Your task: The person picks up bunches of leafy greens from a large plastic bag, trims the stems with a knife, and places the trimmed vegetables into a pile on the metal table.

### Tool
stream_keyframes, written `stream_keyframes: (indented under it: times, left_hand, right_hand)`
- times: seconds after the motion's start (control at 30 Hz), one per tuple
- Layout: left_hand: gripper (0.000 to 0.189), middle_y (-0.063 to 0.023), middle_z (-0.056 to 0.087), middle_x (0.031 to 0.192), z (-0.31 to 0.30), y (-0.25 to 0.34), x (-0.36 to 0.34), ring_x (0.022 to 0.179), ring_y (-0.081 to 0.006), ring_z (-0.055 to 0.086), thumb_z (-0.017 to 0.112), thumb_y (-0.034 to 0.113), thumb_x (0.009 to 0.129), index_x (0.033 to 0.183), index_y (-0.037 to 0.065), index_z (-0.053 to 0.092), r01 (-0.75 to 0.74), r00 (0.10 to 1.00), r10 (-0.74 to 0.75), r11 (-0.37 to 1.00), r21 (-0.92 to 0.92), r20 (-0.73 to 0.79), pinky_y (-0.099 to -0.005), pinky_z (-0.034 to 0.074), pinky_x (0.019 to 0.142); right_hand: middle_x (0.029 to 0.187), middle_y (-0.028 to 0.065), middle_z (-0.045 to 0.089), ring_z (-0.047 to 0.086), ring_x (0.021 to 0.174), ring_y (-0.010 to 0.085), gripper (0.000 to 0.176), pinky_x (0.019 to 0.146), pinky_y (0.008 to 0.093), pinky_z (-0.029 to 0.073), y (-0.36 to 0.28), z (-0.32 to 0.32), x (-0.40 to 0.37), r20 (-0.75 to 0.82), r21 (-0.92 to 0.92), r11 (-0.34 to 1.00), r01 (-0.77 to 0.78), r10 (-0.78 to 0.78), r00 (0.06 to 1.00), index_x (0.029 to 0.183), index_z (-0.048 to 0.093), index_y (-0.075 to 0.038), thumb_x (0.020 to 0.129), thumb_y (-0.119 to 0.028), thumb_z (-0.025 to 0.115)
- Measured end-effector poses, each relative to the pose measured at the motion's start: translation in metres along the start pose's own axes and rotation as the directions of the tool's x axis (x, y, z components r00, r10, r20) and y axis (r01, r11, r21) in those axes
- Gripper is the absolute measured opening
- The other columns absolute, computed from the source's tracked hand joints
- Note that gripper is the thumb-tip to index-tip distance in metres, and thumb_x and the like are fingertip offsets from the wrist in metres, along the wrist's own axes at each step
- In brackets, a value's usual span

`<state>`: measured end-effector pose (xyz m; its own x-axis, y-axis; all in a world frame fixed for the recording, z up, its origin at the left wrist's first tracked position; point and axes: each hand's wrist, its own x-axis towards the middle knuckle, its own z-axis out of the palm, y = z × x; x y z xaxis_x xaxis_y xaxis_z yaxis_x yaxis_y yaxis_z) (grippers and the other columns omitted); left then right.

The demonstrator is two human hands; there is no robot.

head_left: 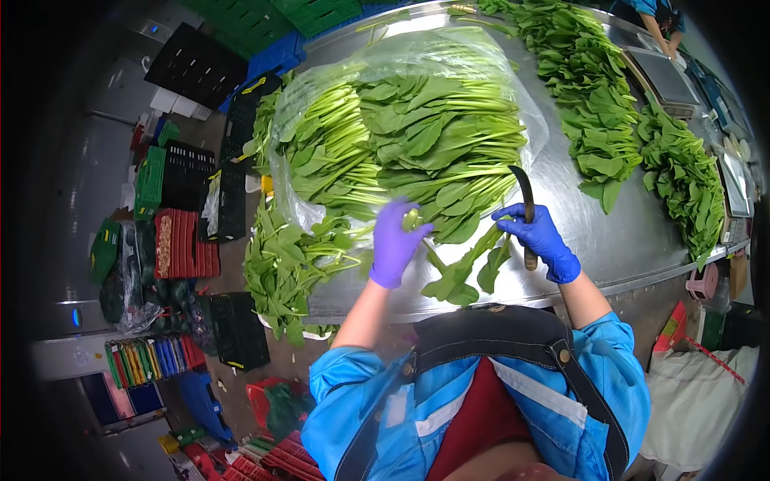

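Observation:
My left hand (397, 244), in a purple glove and slightly blurred, is closed around the pale stem end of a leafy green stalk (453, 280). Its leaves hang toward the table's near edge. In a blue glove, my right hand (539, 240) grips the handle of a curved knife (526, 192), blade pointing up and away from me. Its thumb and forefinger also seem to pinch a leaf or thin stem. Just beyond both hands, rows of leafy greens (441, 120) lie on a clear plastic bag (529, 88), stems partly covered by it at the back.
A loose heap of greens (281, 264) lies at the table's left corner. Long rows of greens (585, 104) run along the right of the metal table (561, 268). Weighing scales (662, 76) stand at far right, near another person's arm (659, 36). Crates (188, 240) stand left.

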<state>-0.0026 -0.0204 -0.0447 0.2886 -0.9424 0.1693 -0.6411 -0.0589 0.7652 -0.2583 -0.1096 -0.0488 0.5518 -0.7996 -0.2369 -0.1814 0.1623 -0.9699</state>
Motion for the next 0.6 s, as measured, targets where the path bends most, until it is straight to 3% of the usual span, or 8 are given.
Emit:
stream_keyframes:
  times: [0.07, 0.13, 0.17, 0.23, 0.37, 0.43, 0.5, 0.6]
  left_hand:
    - [0.049, -0.0131, 0.06, 0.109, 0.0, 0.013, 0.0, 0.099, -0.0238, 0.059, 0.081, 0.017, 0.064, 0.106, 0.003, 0.061, -0.134, 0.977, 0.158, 0.978, 0.161, -0.145, -0.0356, 0.047, 0.086]
    - [0.053, -0.0146, 0.053, 0.12, 0.013, 0.044, -0.003, 0.11, -0.0267, 0.052, 0.082, 0.02, 0.064, 0.109, 0.003, 0.06, -0.255, 0.961, 0.261, 0.964, -0.07, 0.094, -0.0386, 0.042, 0.093]
    - [0.051, -0.0081, 0.061, 0.094, 0.025, 0.049, -0.006, 0.093, -0.0235, 0.058, 0.08, 0.018, 0.065, 0.109, 0.005, 0.06, -0.271, 0.939, 0.303, 0.943, -0.193, 0.164, -0.0349, 0.047, 0.076]
    - [0.038, -0.004, 0.062, 0.083, 0.031, 0.048, -0.007, 0.081, -0.0159, 0.06, 0.079, 0.019, 0.07, 0.101, 0.003, 0.063, 0.247, 0.819, 0.026, 0.885, -0.394, 0.573, -0.0296, 0.048, 0.07]
    - [0.027, -0.0014, 0.062, 0.076, 0.013, 0.041, 0.0, 0.074, -0.0086, 0.058, 0.076, 0.019, 0.075, 0.093, 0.002, 0.064, 0.39, 0.623, -0.1, 0.899, -0.198, 0.776, -0.0248, 0.046, 0.066]
    - [0.025, -0.0016, 0.064, 0.073, 0.007, 0.029, -0.002, 0.066, -0.0091, 0.057, 0.07, 0.024, 0.079, 0.091, 0.002, 0.066, 0.56, 0.616, -0.087, 0.747, -0.358, 0.783, -0.023, 0.046, 0.061]
    - [0.02, -0.0037, 0.064, 0.075, -0.001, 0.035, 0.002, 0.065, -0.0102, 0.058, 0.066, 0.02, 0.081, 0.086, 0.001, 0.065, 0.526, 0.716, -0.143, 0.755, -0.393, 0.683, -0.0224, 0.046, 0.062]
    - [0.017, -0.0071, 0.064, 0.076, 0.003, 0.022, 0.01, 0.07, -0.0139, 0.059, 0.061, 0.015, 0.081, 0.088, -0.001, 0.064, 0.584, 0.737, -0.15, 0.631, -0.51, 0.659, -0.025, 0.047, 0.069]
  right_hand:
    - [0.066, -0.0021, 0.059, 0.048, 0.055, 0.0039, 0.026, 0.051, 0.021, 0.037, -0.002, 0.002, 0.0, 0.03, -0.094, 0.995, -0.036, 0.039, 0.999, 0.097, 0.07, -0.007, 0.077, -0.024, 0.074]
    - [0.065, -0.0015, 0.058, 0.044, 0.053, 0.0043, 0.029, 0.049, 0.0221, 0.034, -0.011, 0.017, 0.0, 0.099, -0.156, 0.988, -0.004, 0.02, 0.995, 0.097, 0.07, -0.007, 0.076, -0.026, 0.075]
    - [0.065, -0.0004, 0.059, 0.045, 0.055, 0.0047, 0.028, 0.052, 0.0223, 0.037, -0.021, 0.024, -0.003, 0.135, -0.098, 0.993, 0.06, -0.047, 0.99, 0.097, 0.07, -0.006, 0.076, -0.024, 0.074]
    - [0.066, 0.0006, 0.06, 0.046, 0.057, 0.0052, 0.028, 0.057, 0.0231, 0.041, -0.02, 0.032, -0.001, 0.15, 0.013, 0.993, 0.119, -0.12, 0.981, 0.099, 0.07, -0.007, 0.076, -0.022, 0.074]
    - [0.069, 0.0016, 0.062, 0.05, 0.061, 0.0073, 0.026, 0.06, 0.0242, 0.043, -0.002, 0.001, 0.003, 0.332, -0.188, 0.98, 0.071, -0.004, 0.943, 0.102, 0.069, -0.005, 0.078, -0.014, 0.068]
    - [0.072, 0.0056, 0.065, 0.057, 0.061, 0.0136, 0.028, 0.062, 0.0279, 0.047, 0.021, -0.016, 0.018, 0.201, -0.208, 0.978, -0.029, 0.072, 0.977, 0.105, 0.068, -0.007, 0.079, -0.016, 0.067]
    - [0.091, 0.0113, 0.067, 0.064, 0.075, 0.0247, 0.037, 0.07, 0.0337, 0.05, 0.065, -0.038, 0.047, -0.132, -0.776, 0.629, 0.051, -0.24, 0.962, 0.111, 0.063, -0.008, 0.077, -0.02, 0.07]
    - [0.116, 0.0107, 0.059, 0.06, 0.099, 0.0292, 0.048, 0.082, 0.0352, 0.049, 0.067, -0.045, 0.077, -0.291, -0.744, 0.639, 0.195, -0.573, 0.766, 0.12, 0.056, -0.012, 0.075, -0.023, 0.07]
